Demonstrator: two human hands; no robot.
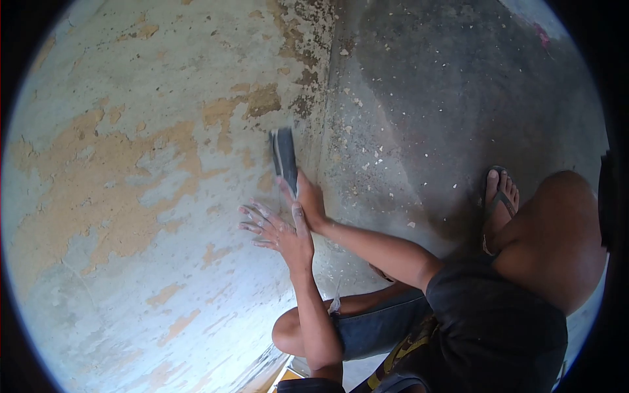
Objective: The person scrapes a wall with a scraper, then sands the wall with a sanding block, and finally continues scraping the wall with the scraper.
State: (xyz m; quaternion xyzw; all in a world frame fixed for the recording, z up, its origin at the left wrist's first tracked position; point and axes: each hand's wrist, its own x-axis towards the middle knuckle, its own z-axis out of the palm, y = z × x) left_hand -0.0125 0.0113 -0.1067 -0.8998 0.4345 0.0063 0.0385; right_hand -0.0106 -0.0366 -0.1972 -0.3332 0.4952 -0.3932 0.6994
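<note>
The block (284, 154) is dark grey with a pale streak, the wall (151, 190) off-white with tan patches, the floor (445, 98) grey with white flecks, the shorts (386, 327) dark blue.

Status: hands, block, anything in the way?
Right hand gripping dark block; left hand open, close by. Block at patchy wall, contact unclear. Pale flakes on floor; nothing visibly blocking.

grips (278, 234) (312, 200): 2 | hand tool (285, 154): 1 | wall (85, 314): 1 | floor (445, 98): 1 | knees (571, 190) (287, 332): 2
</note>
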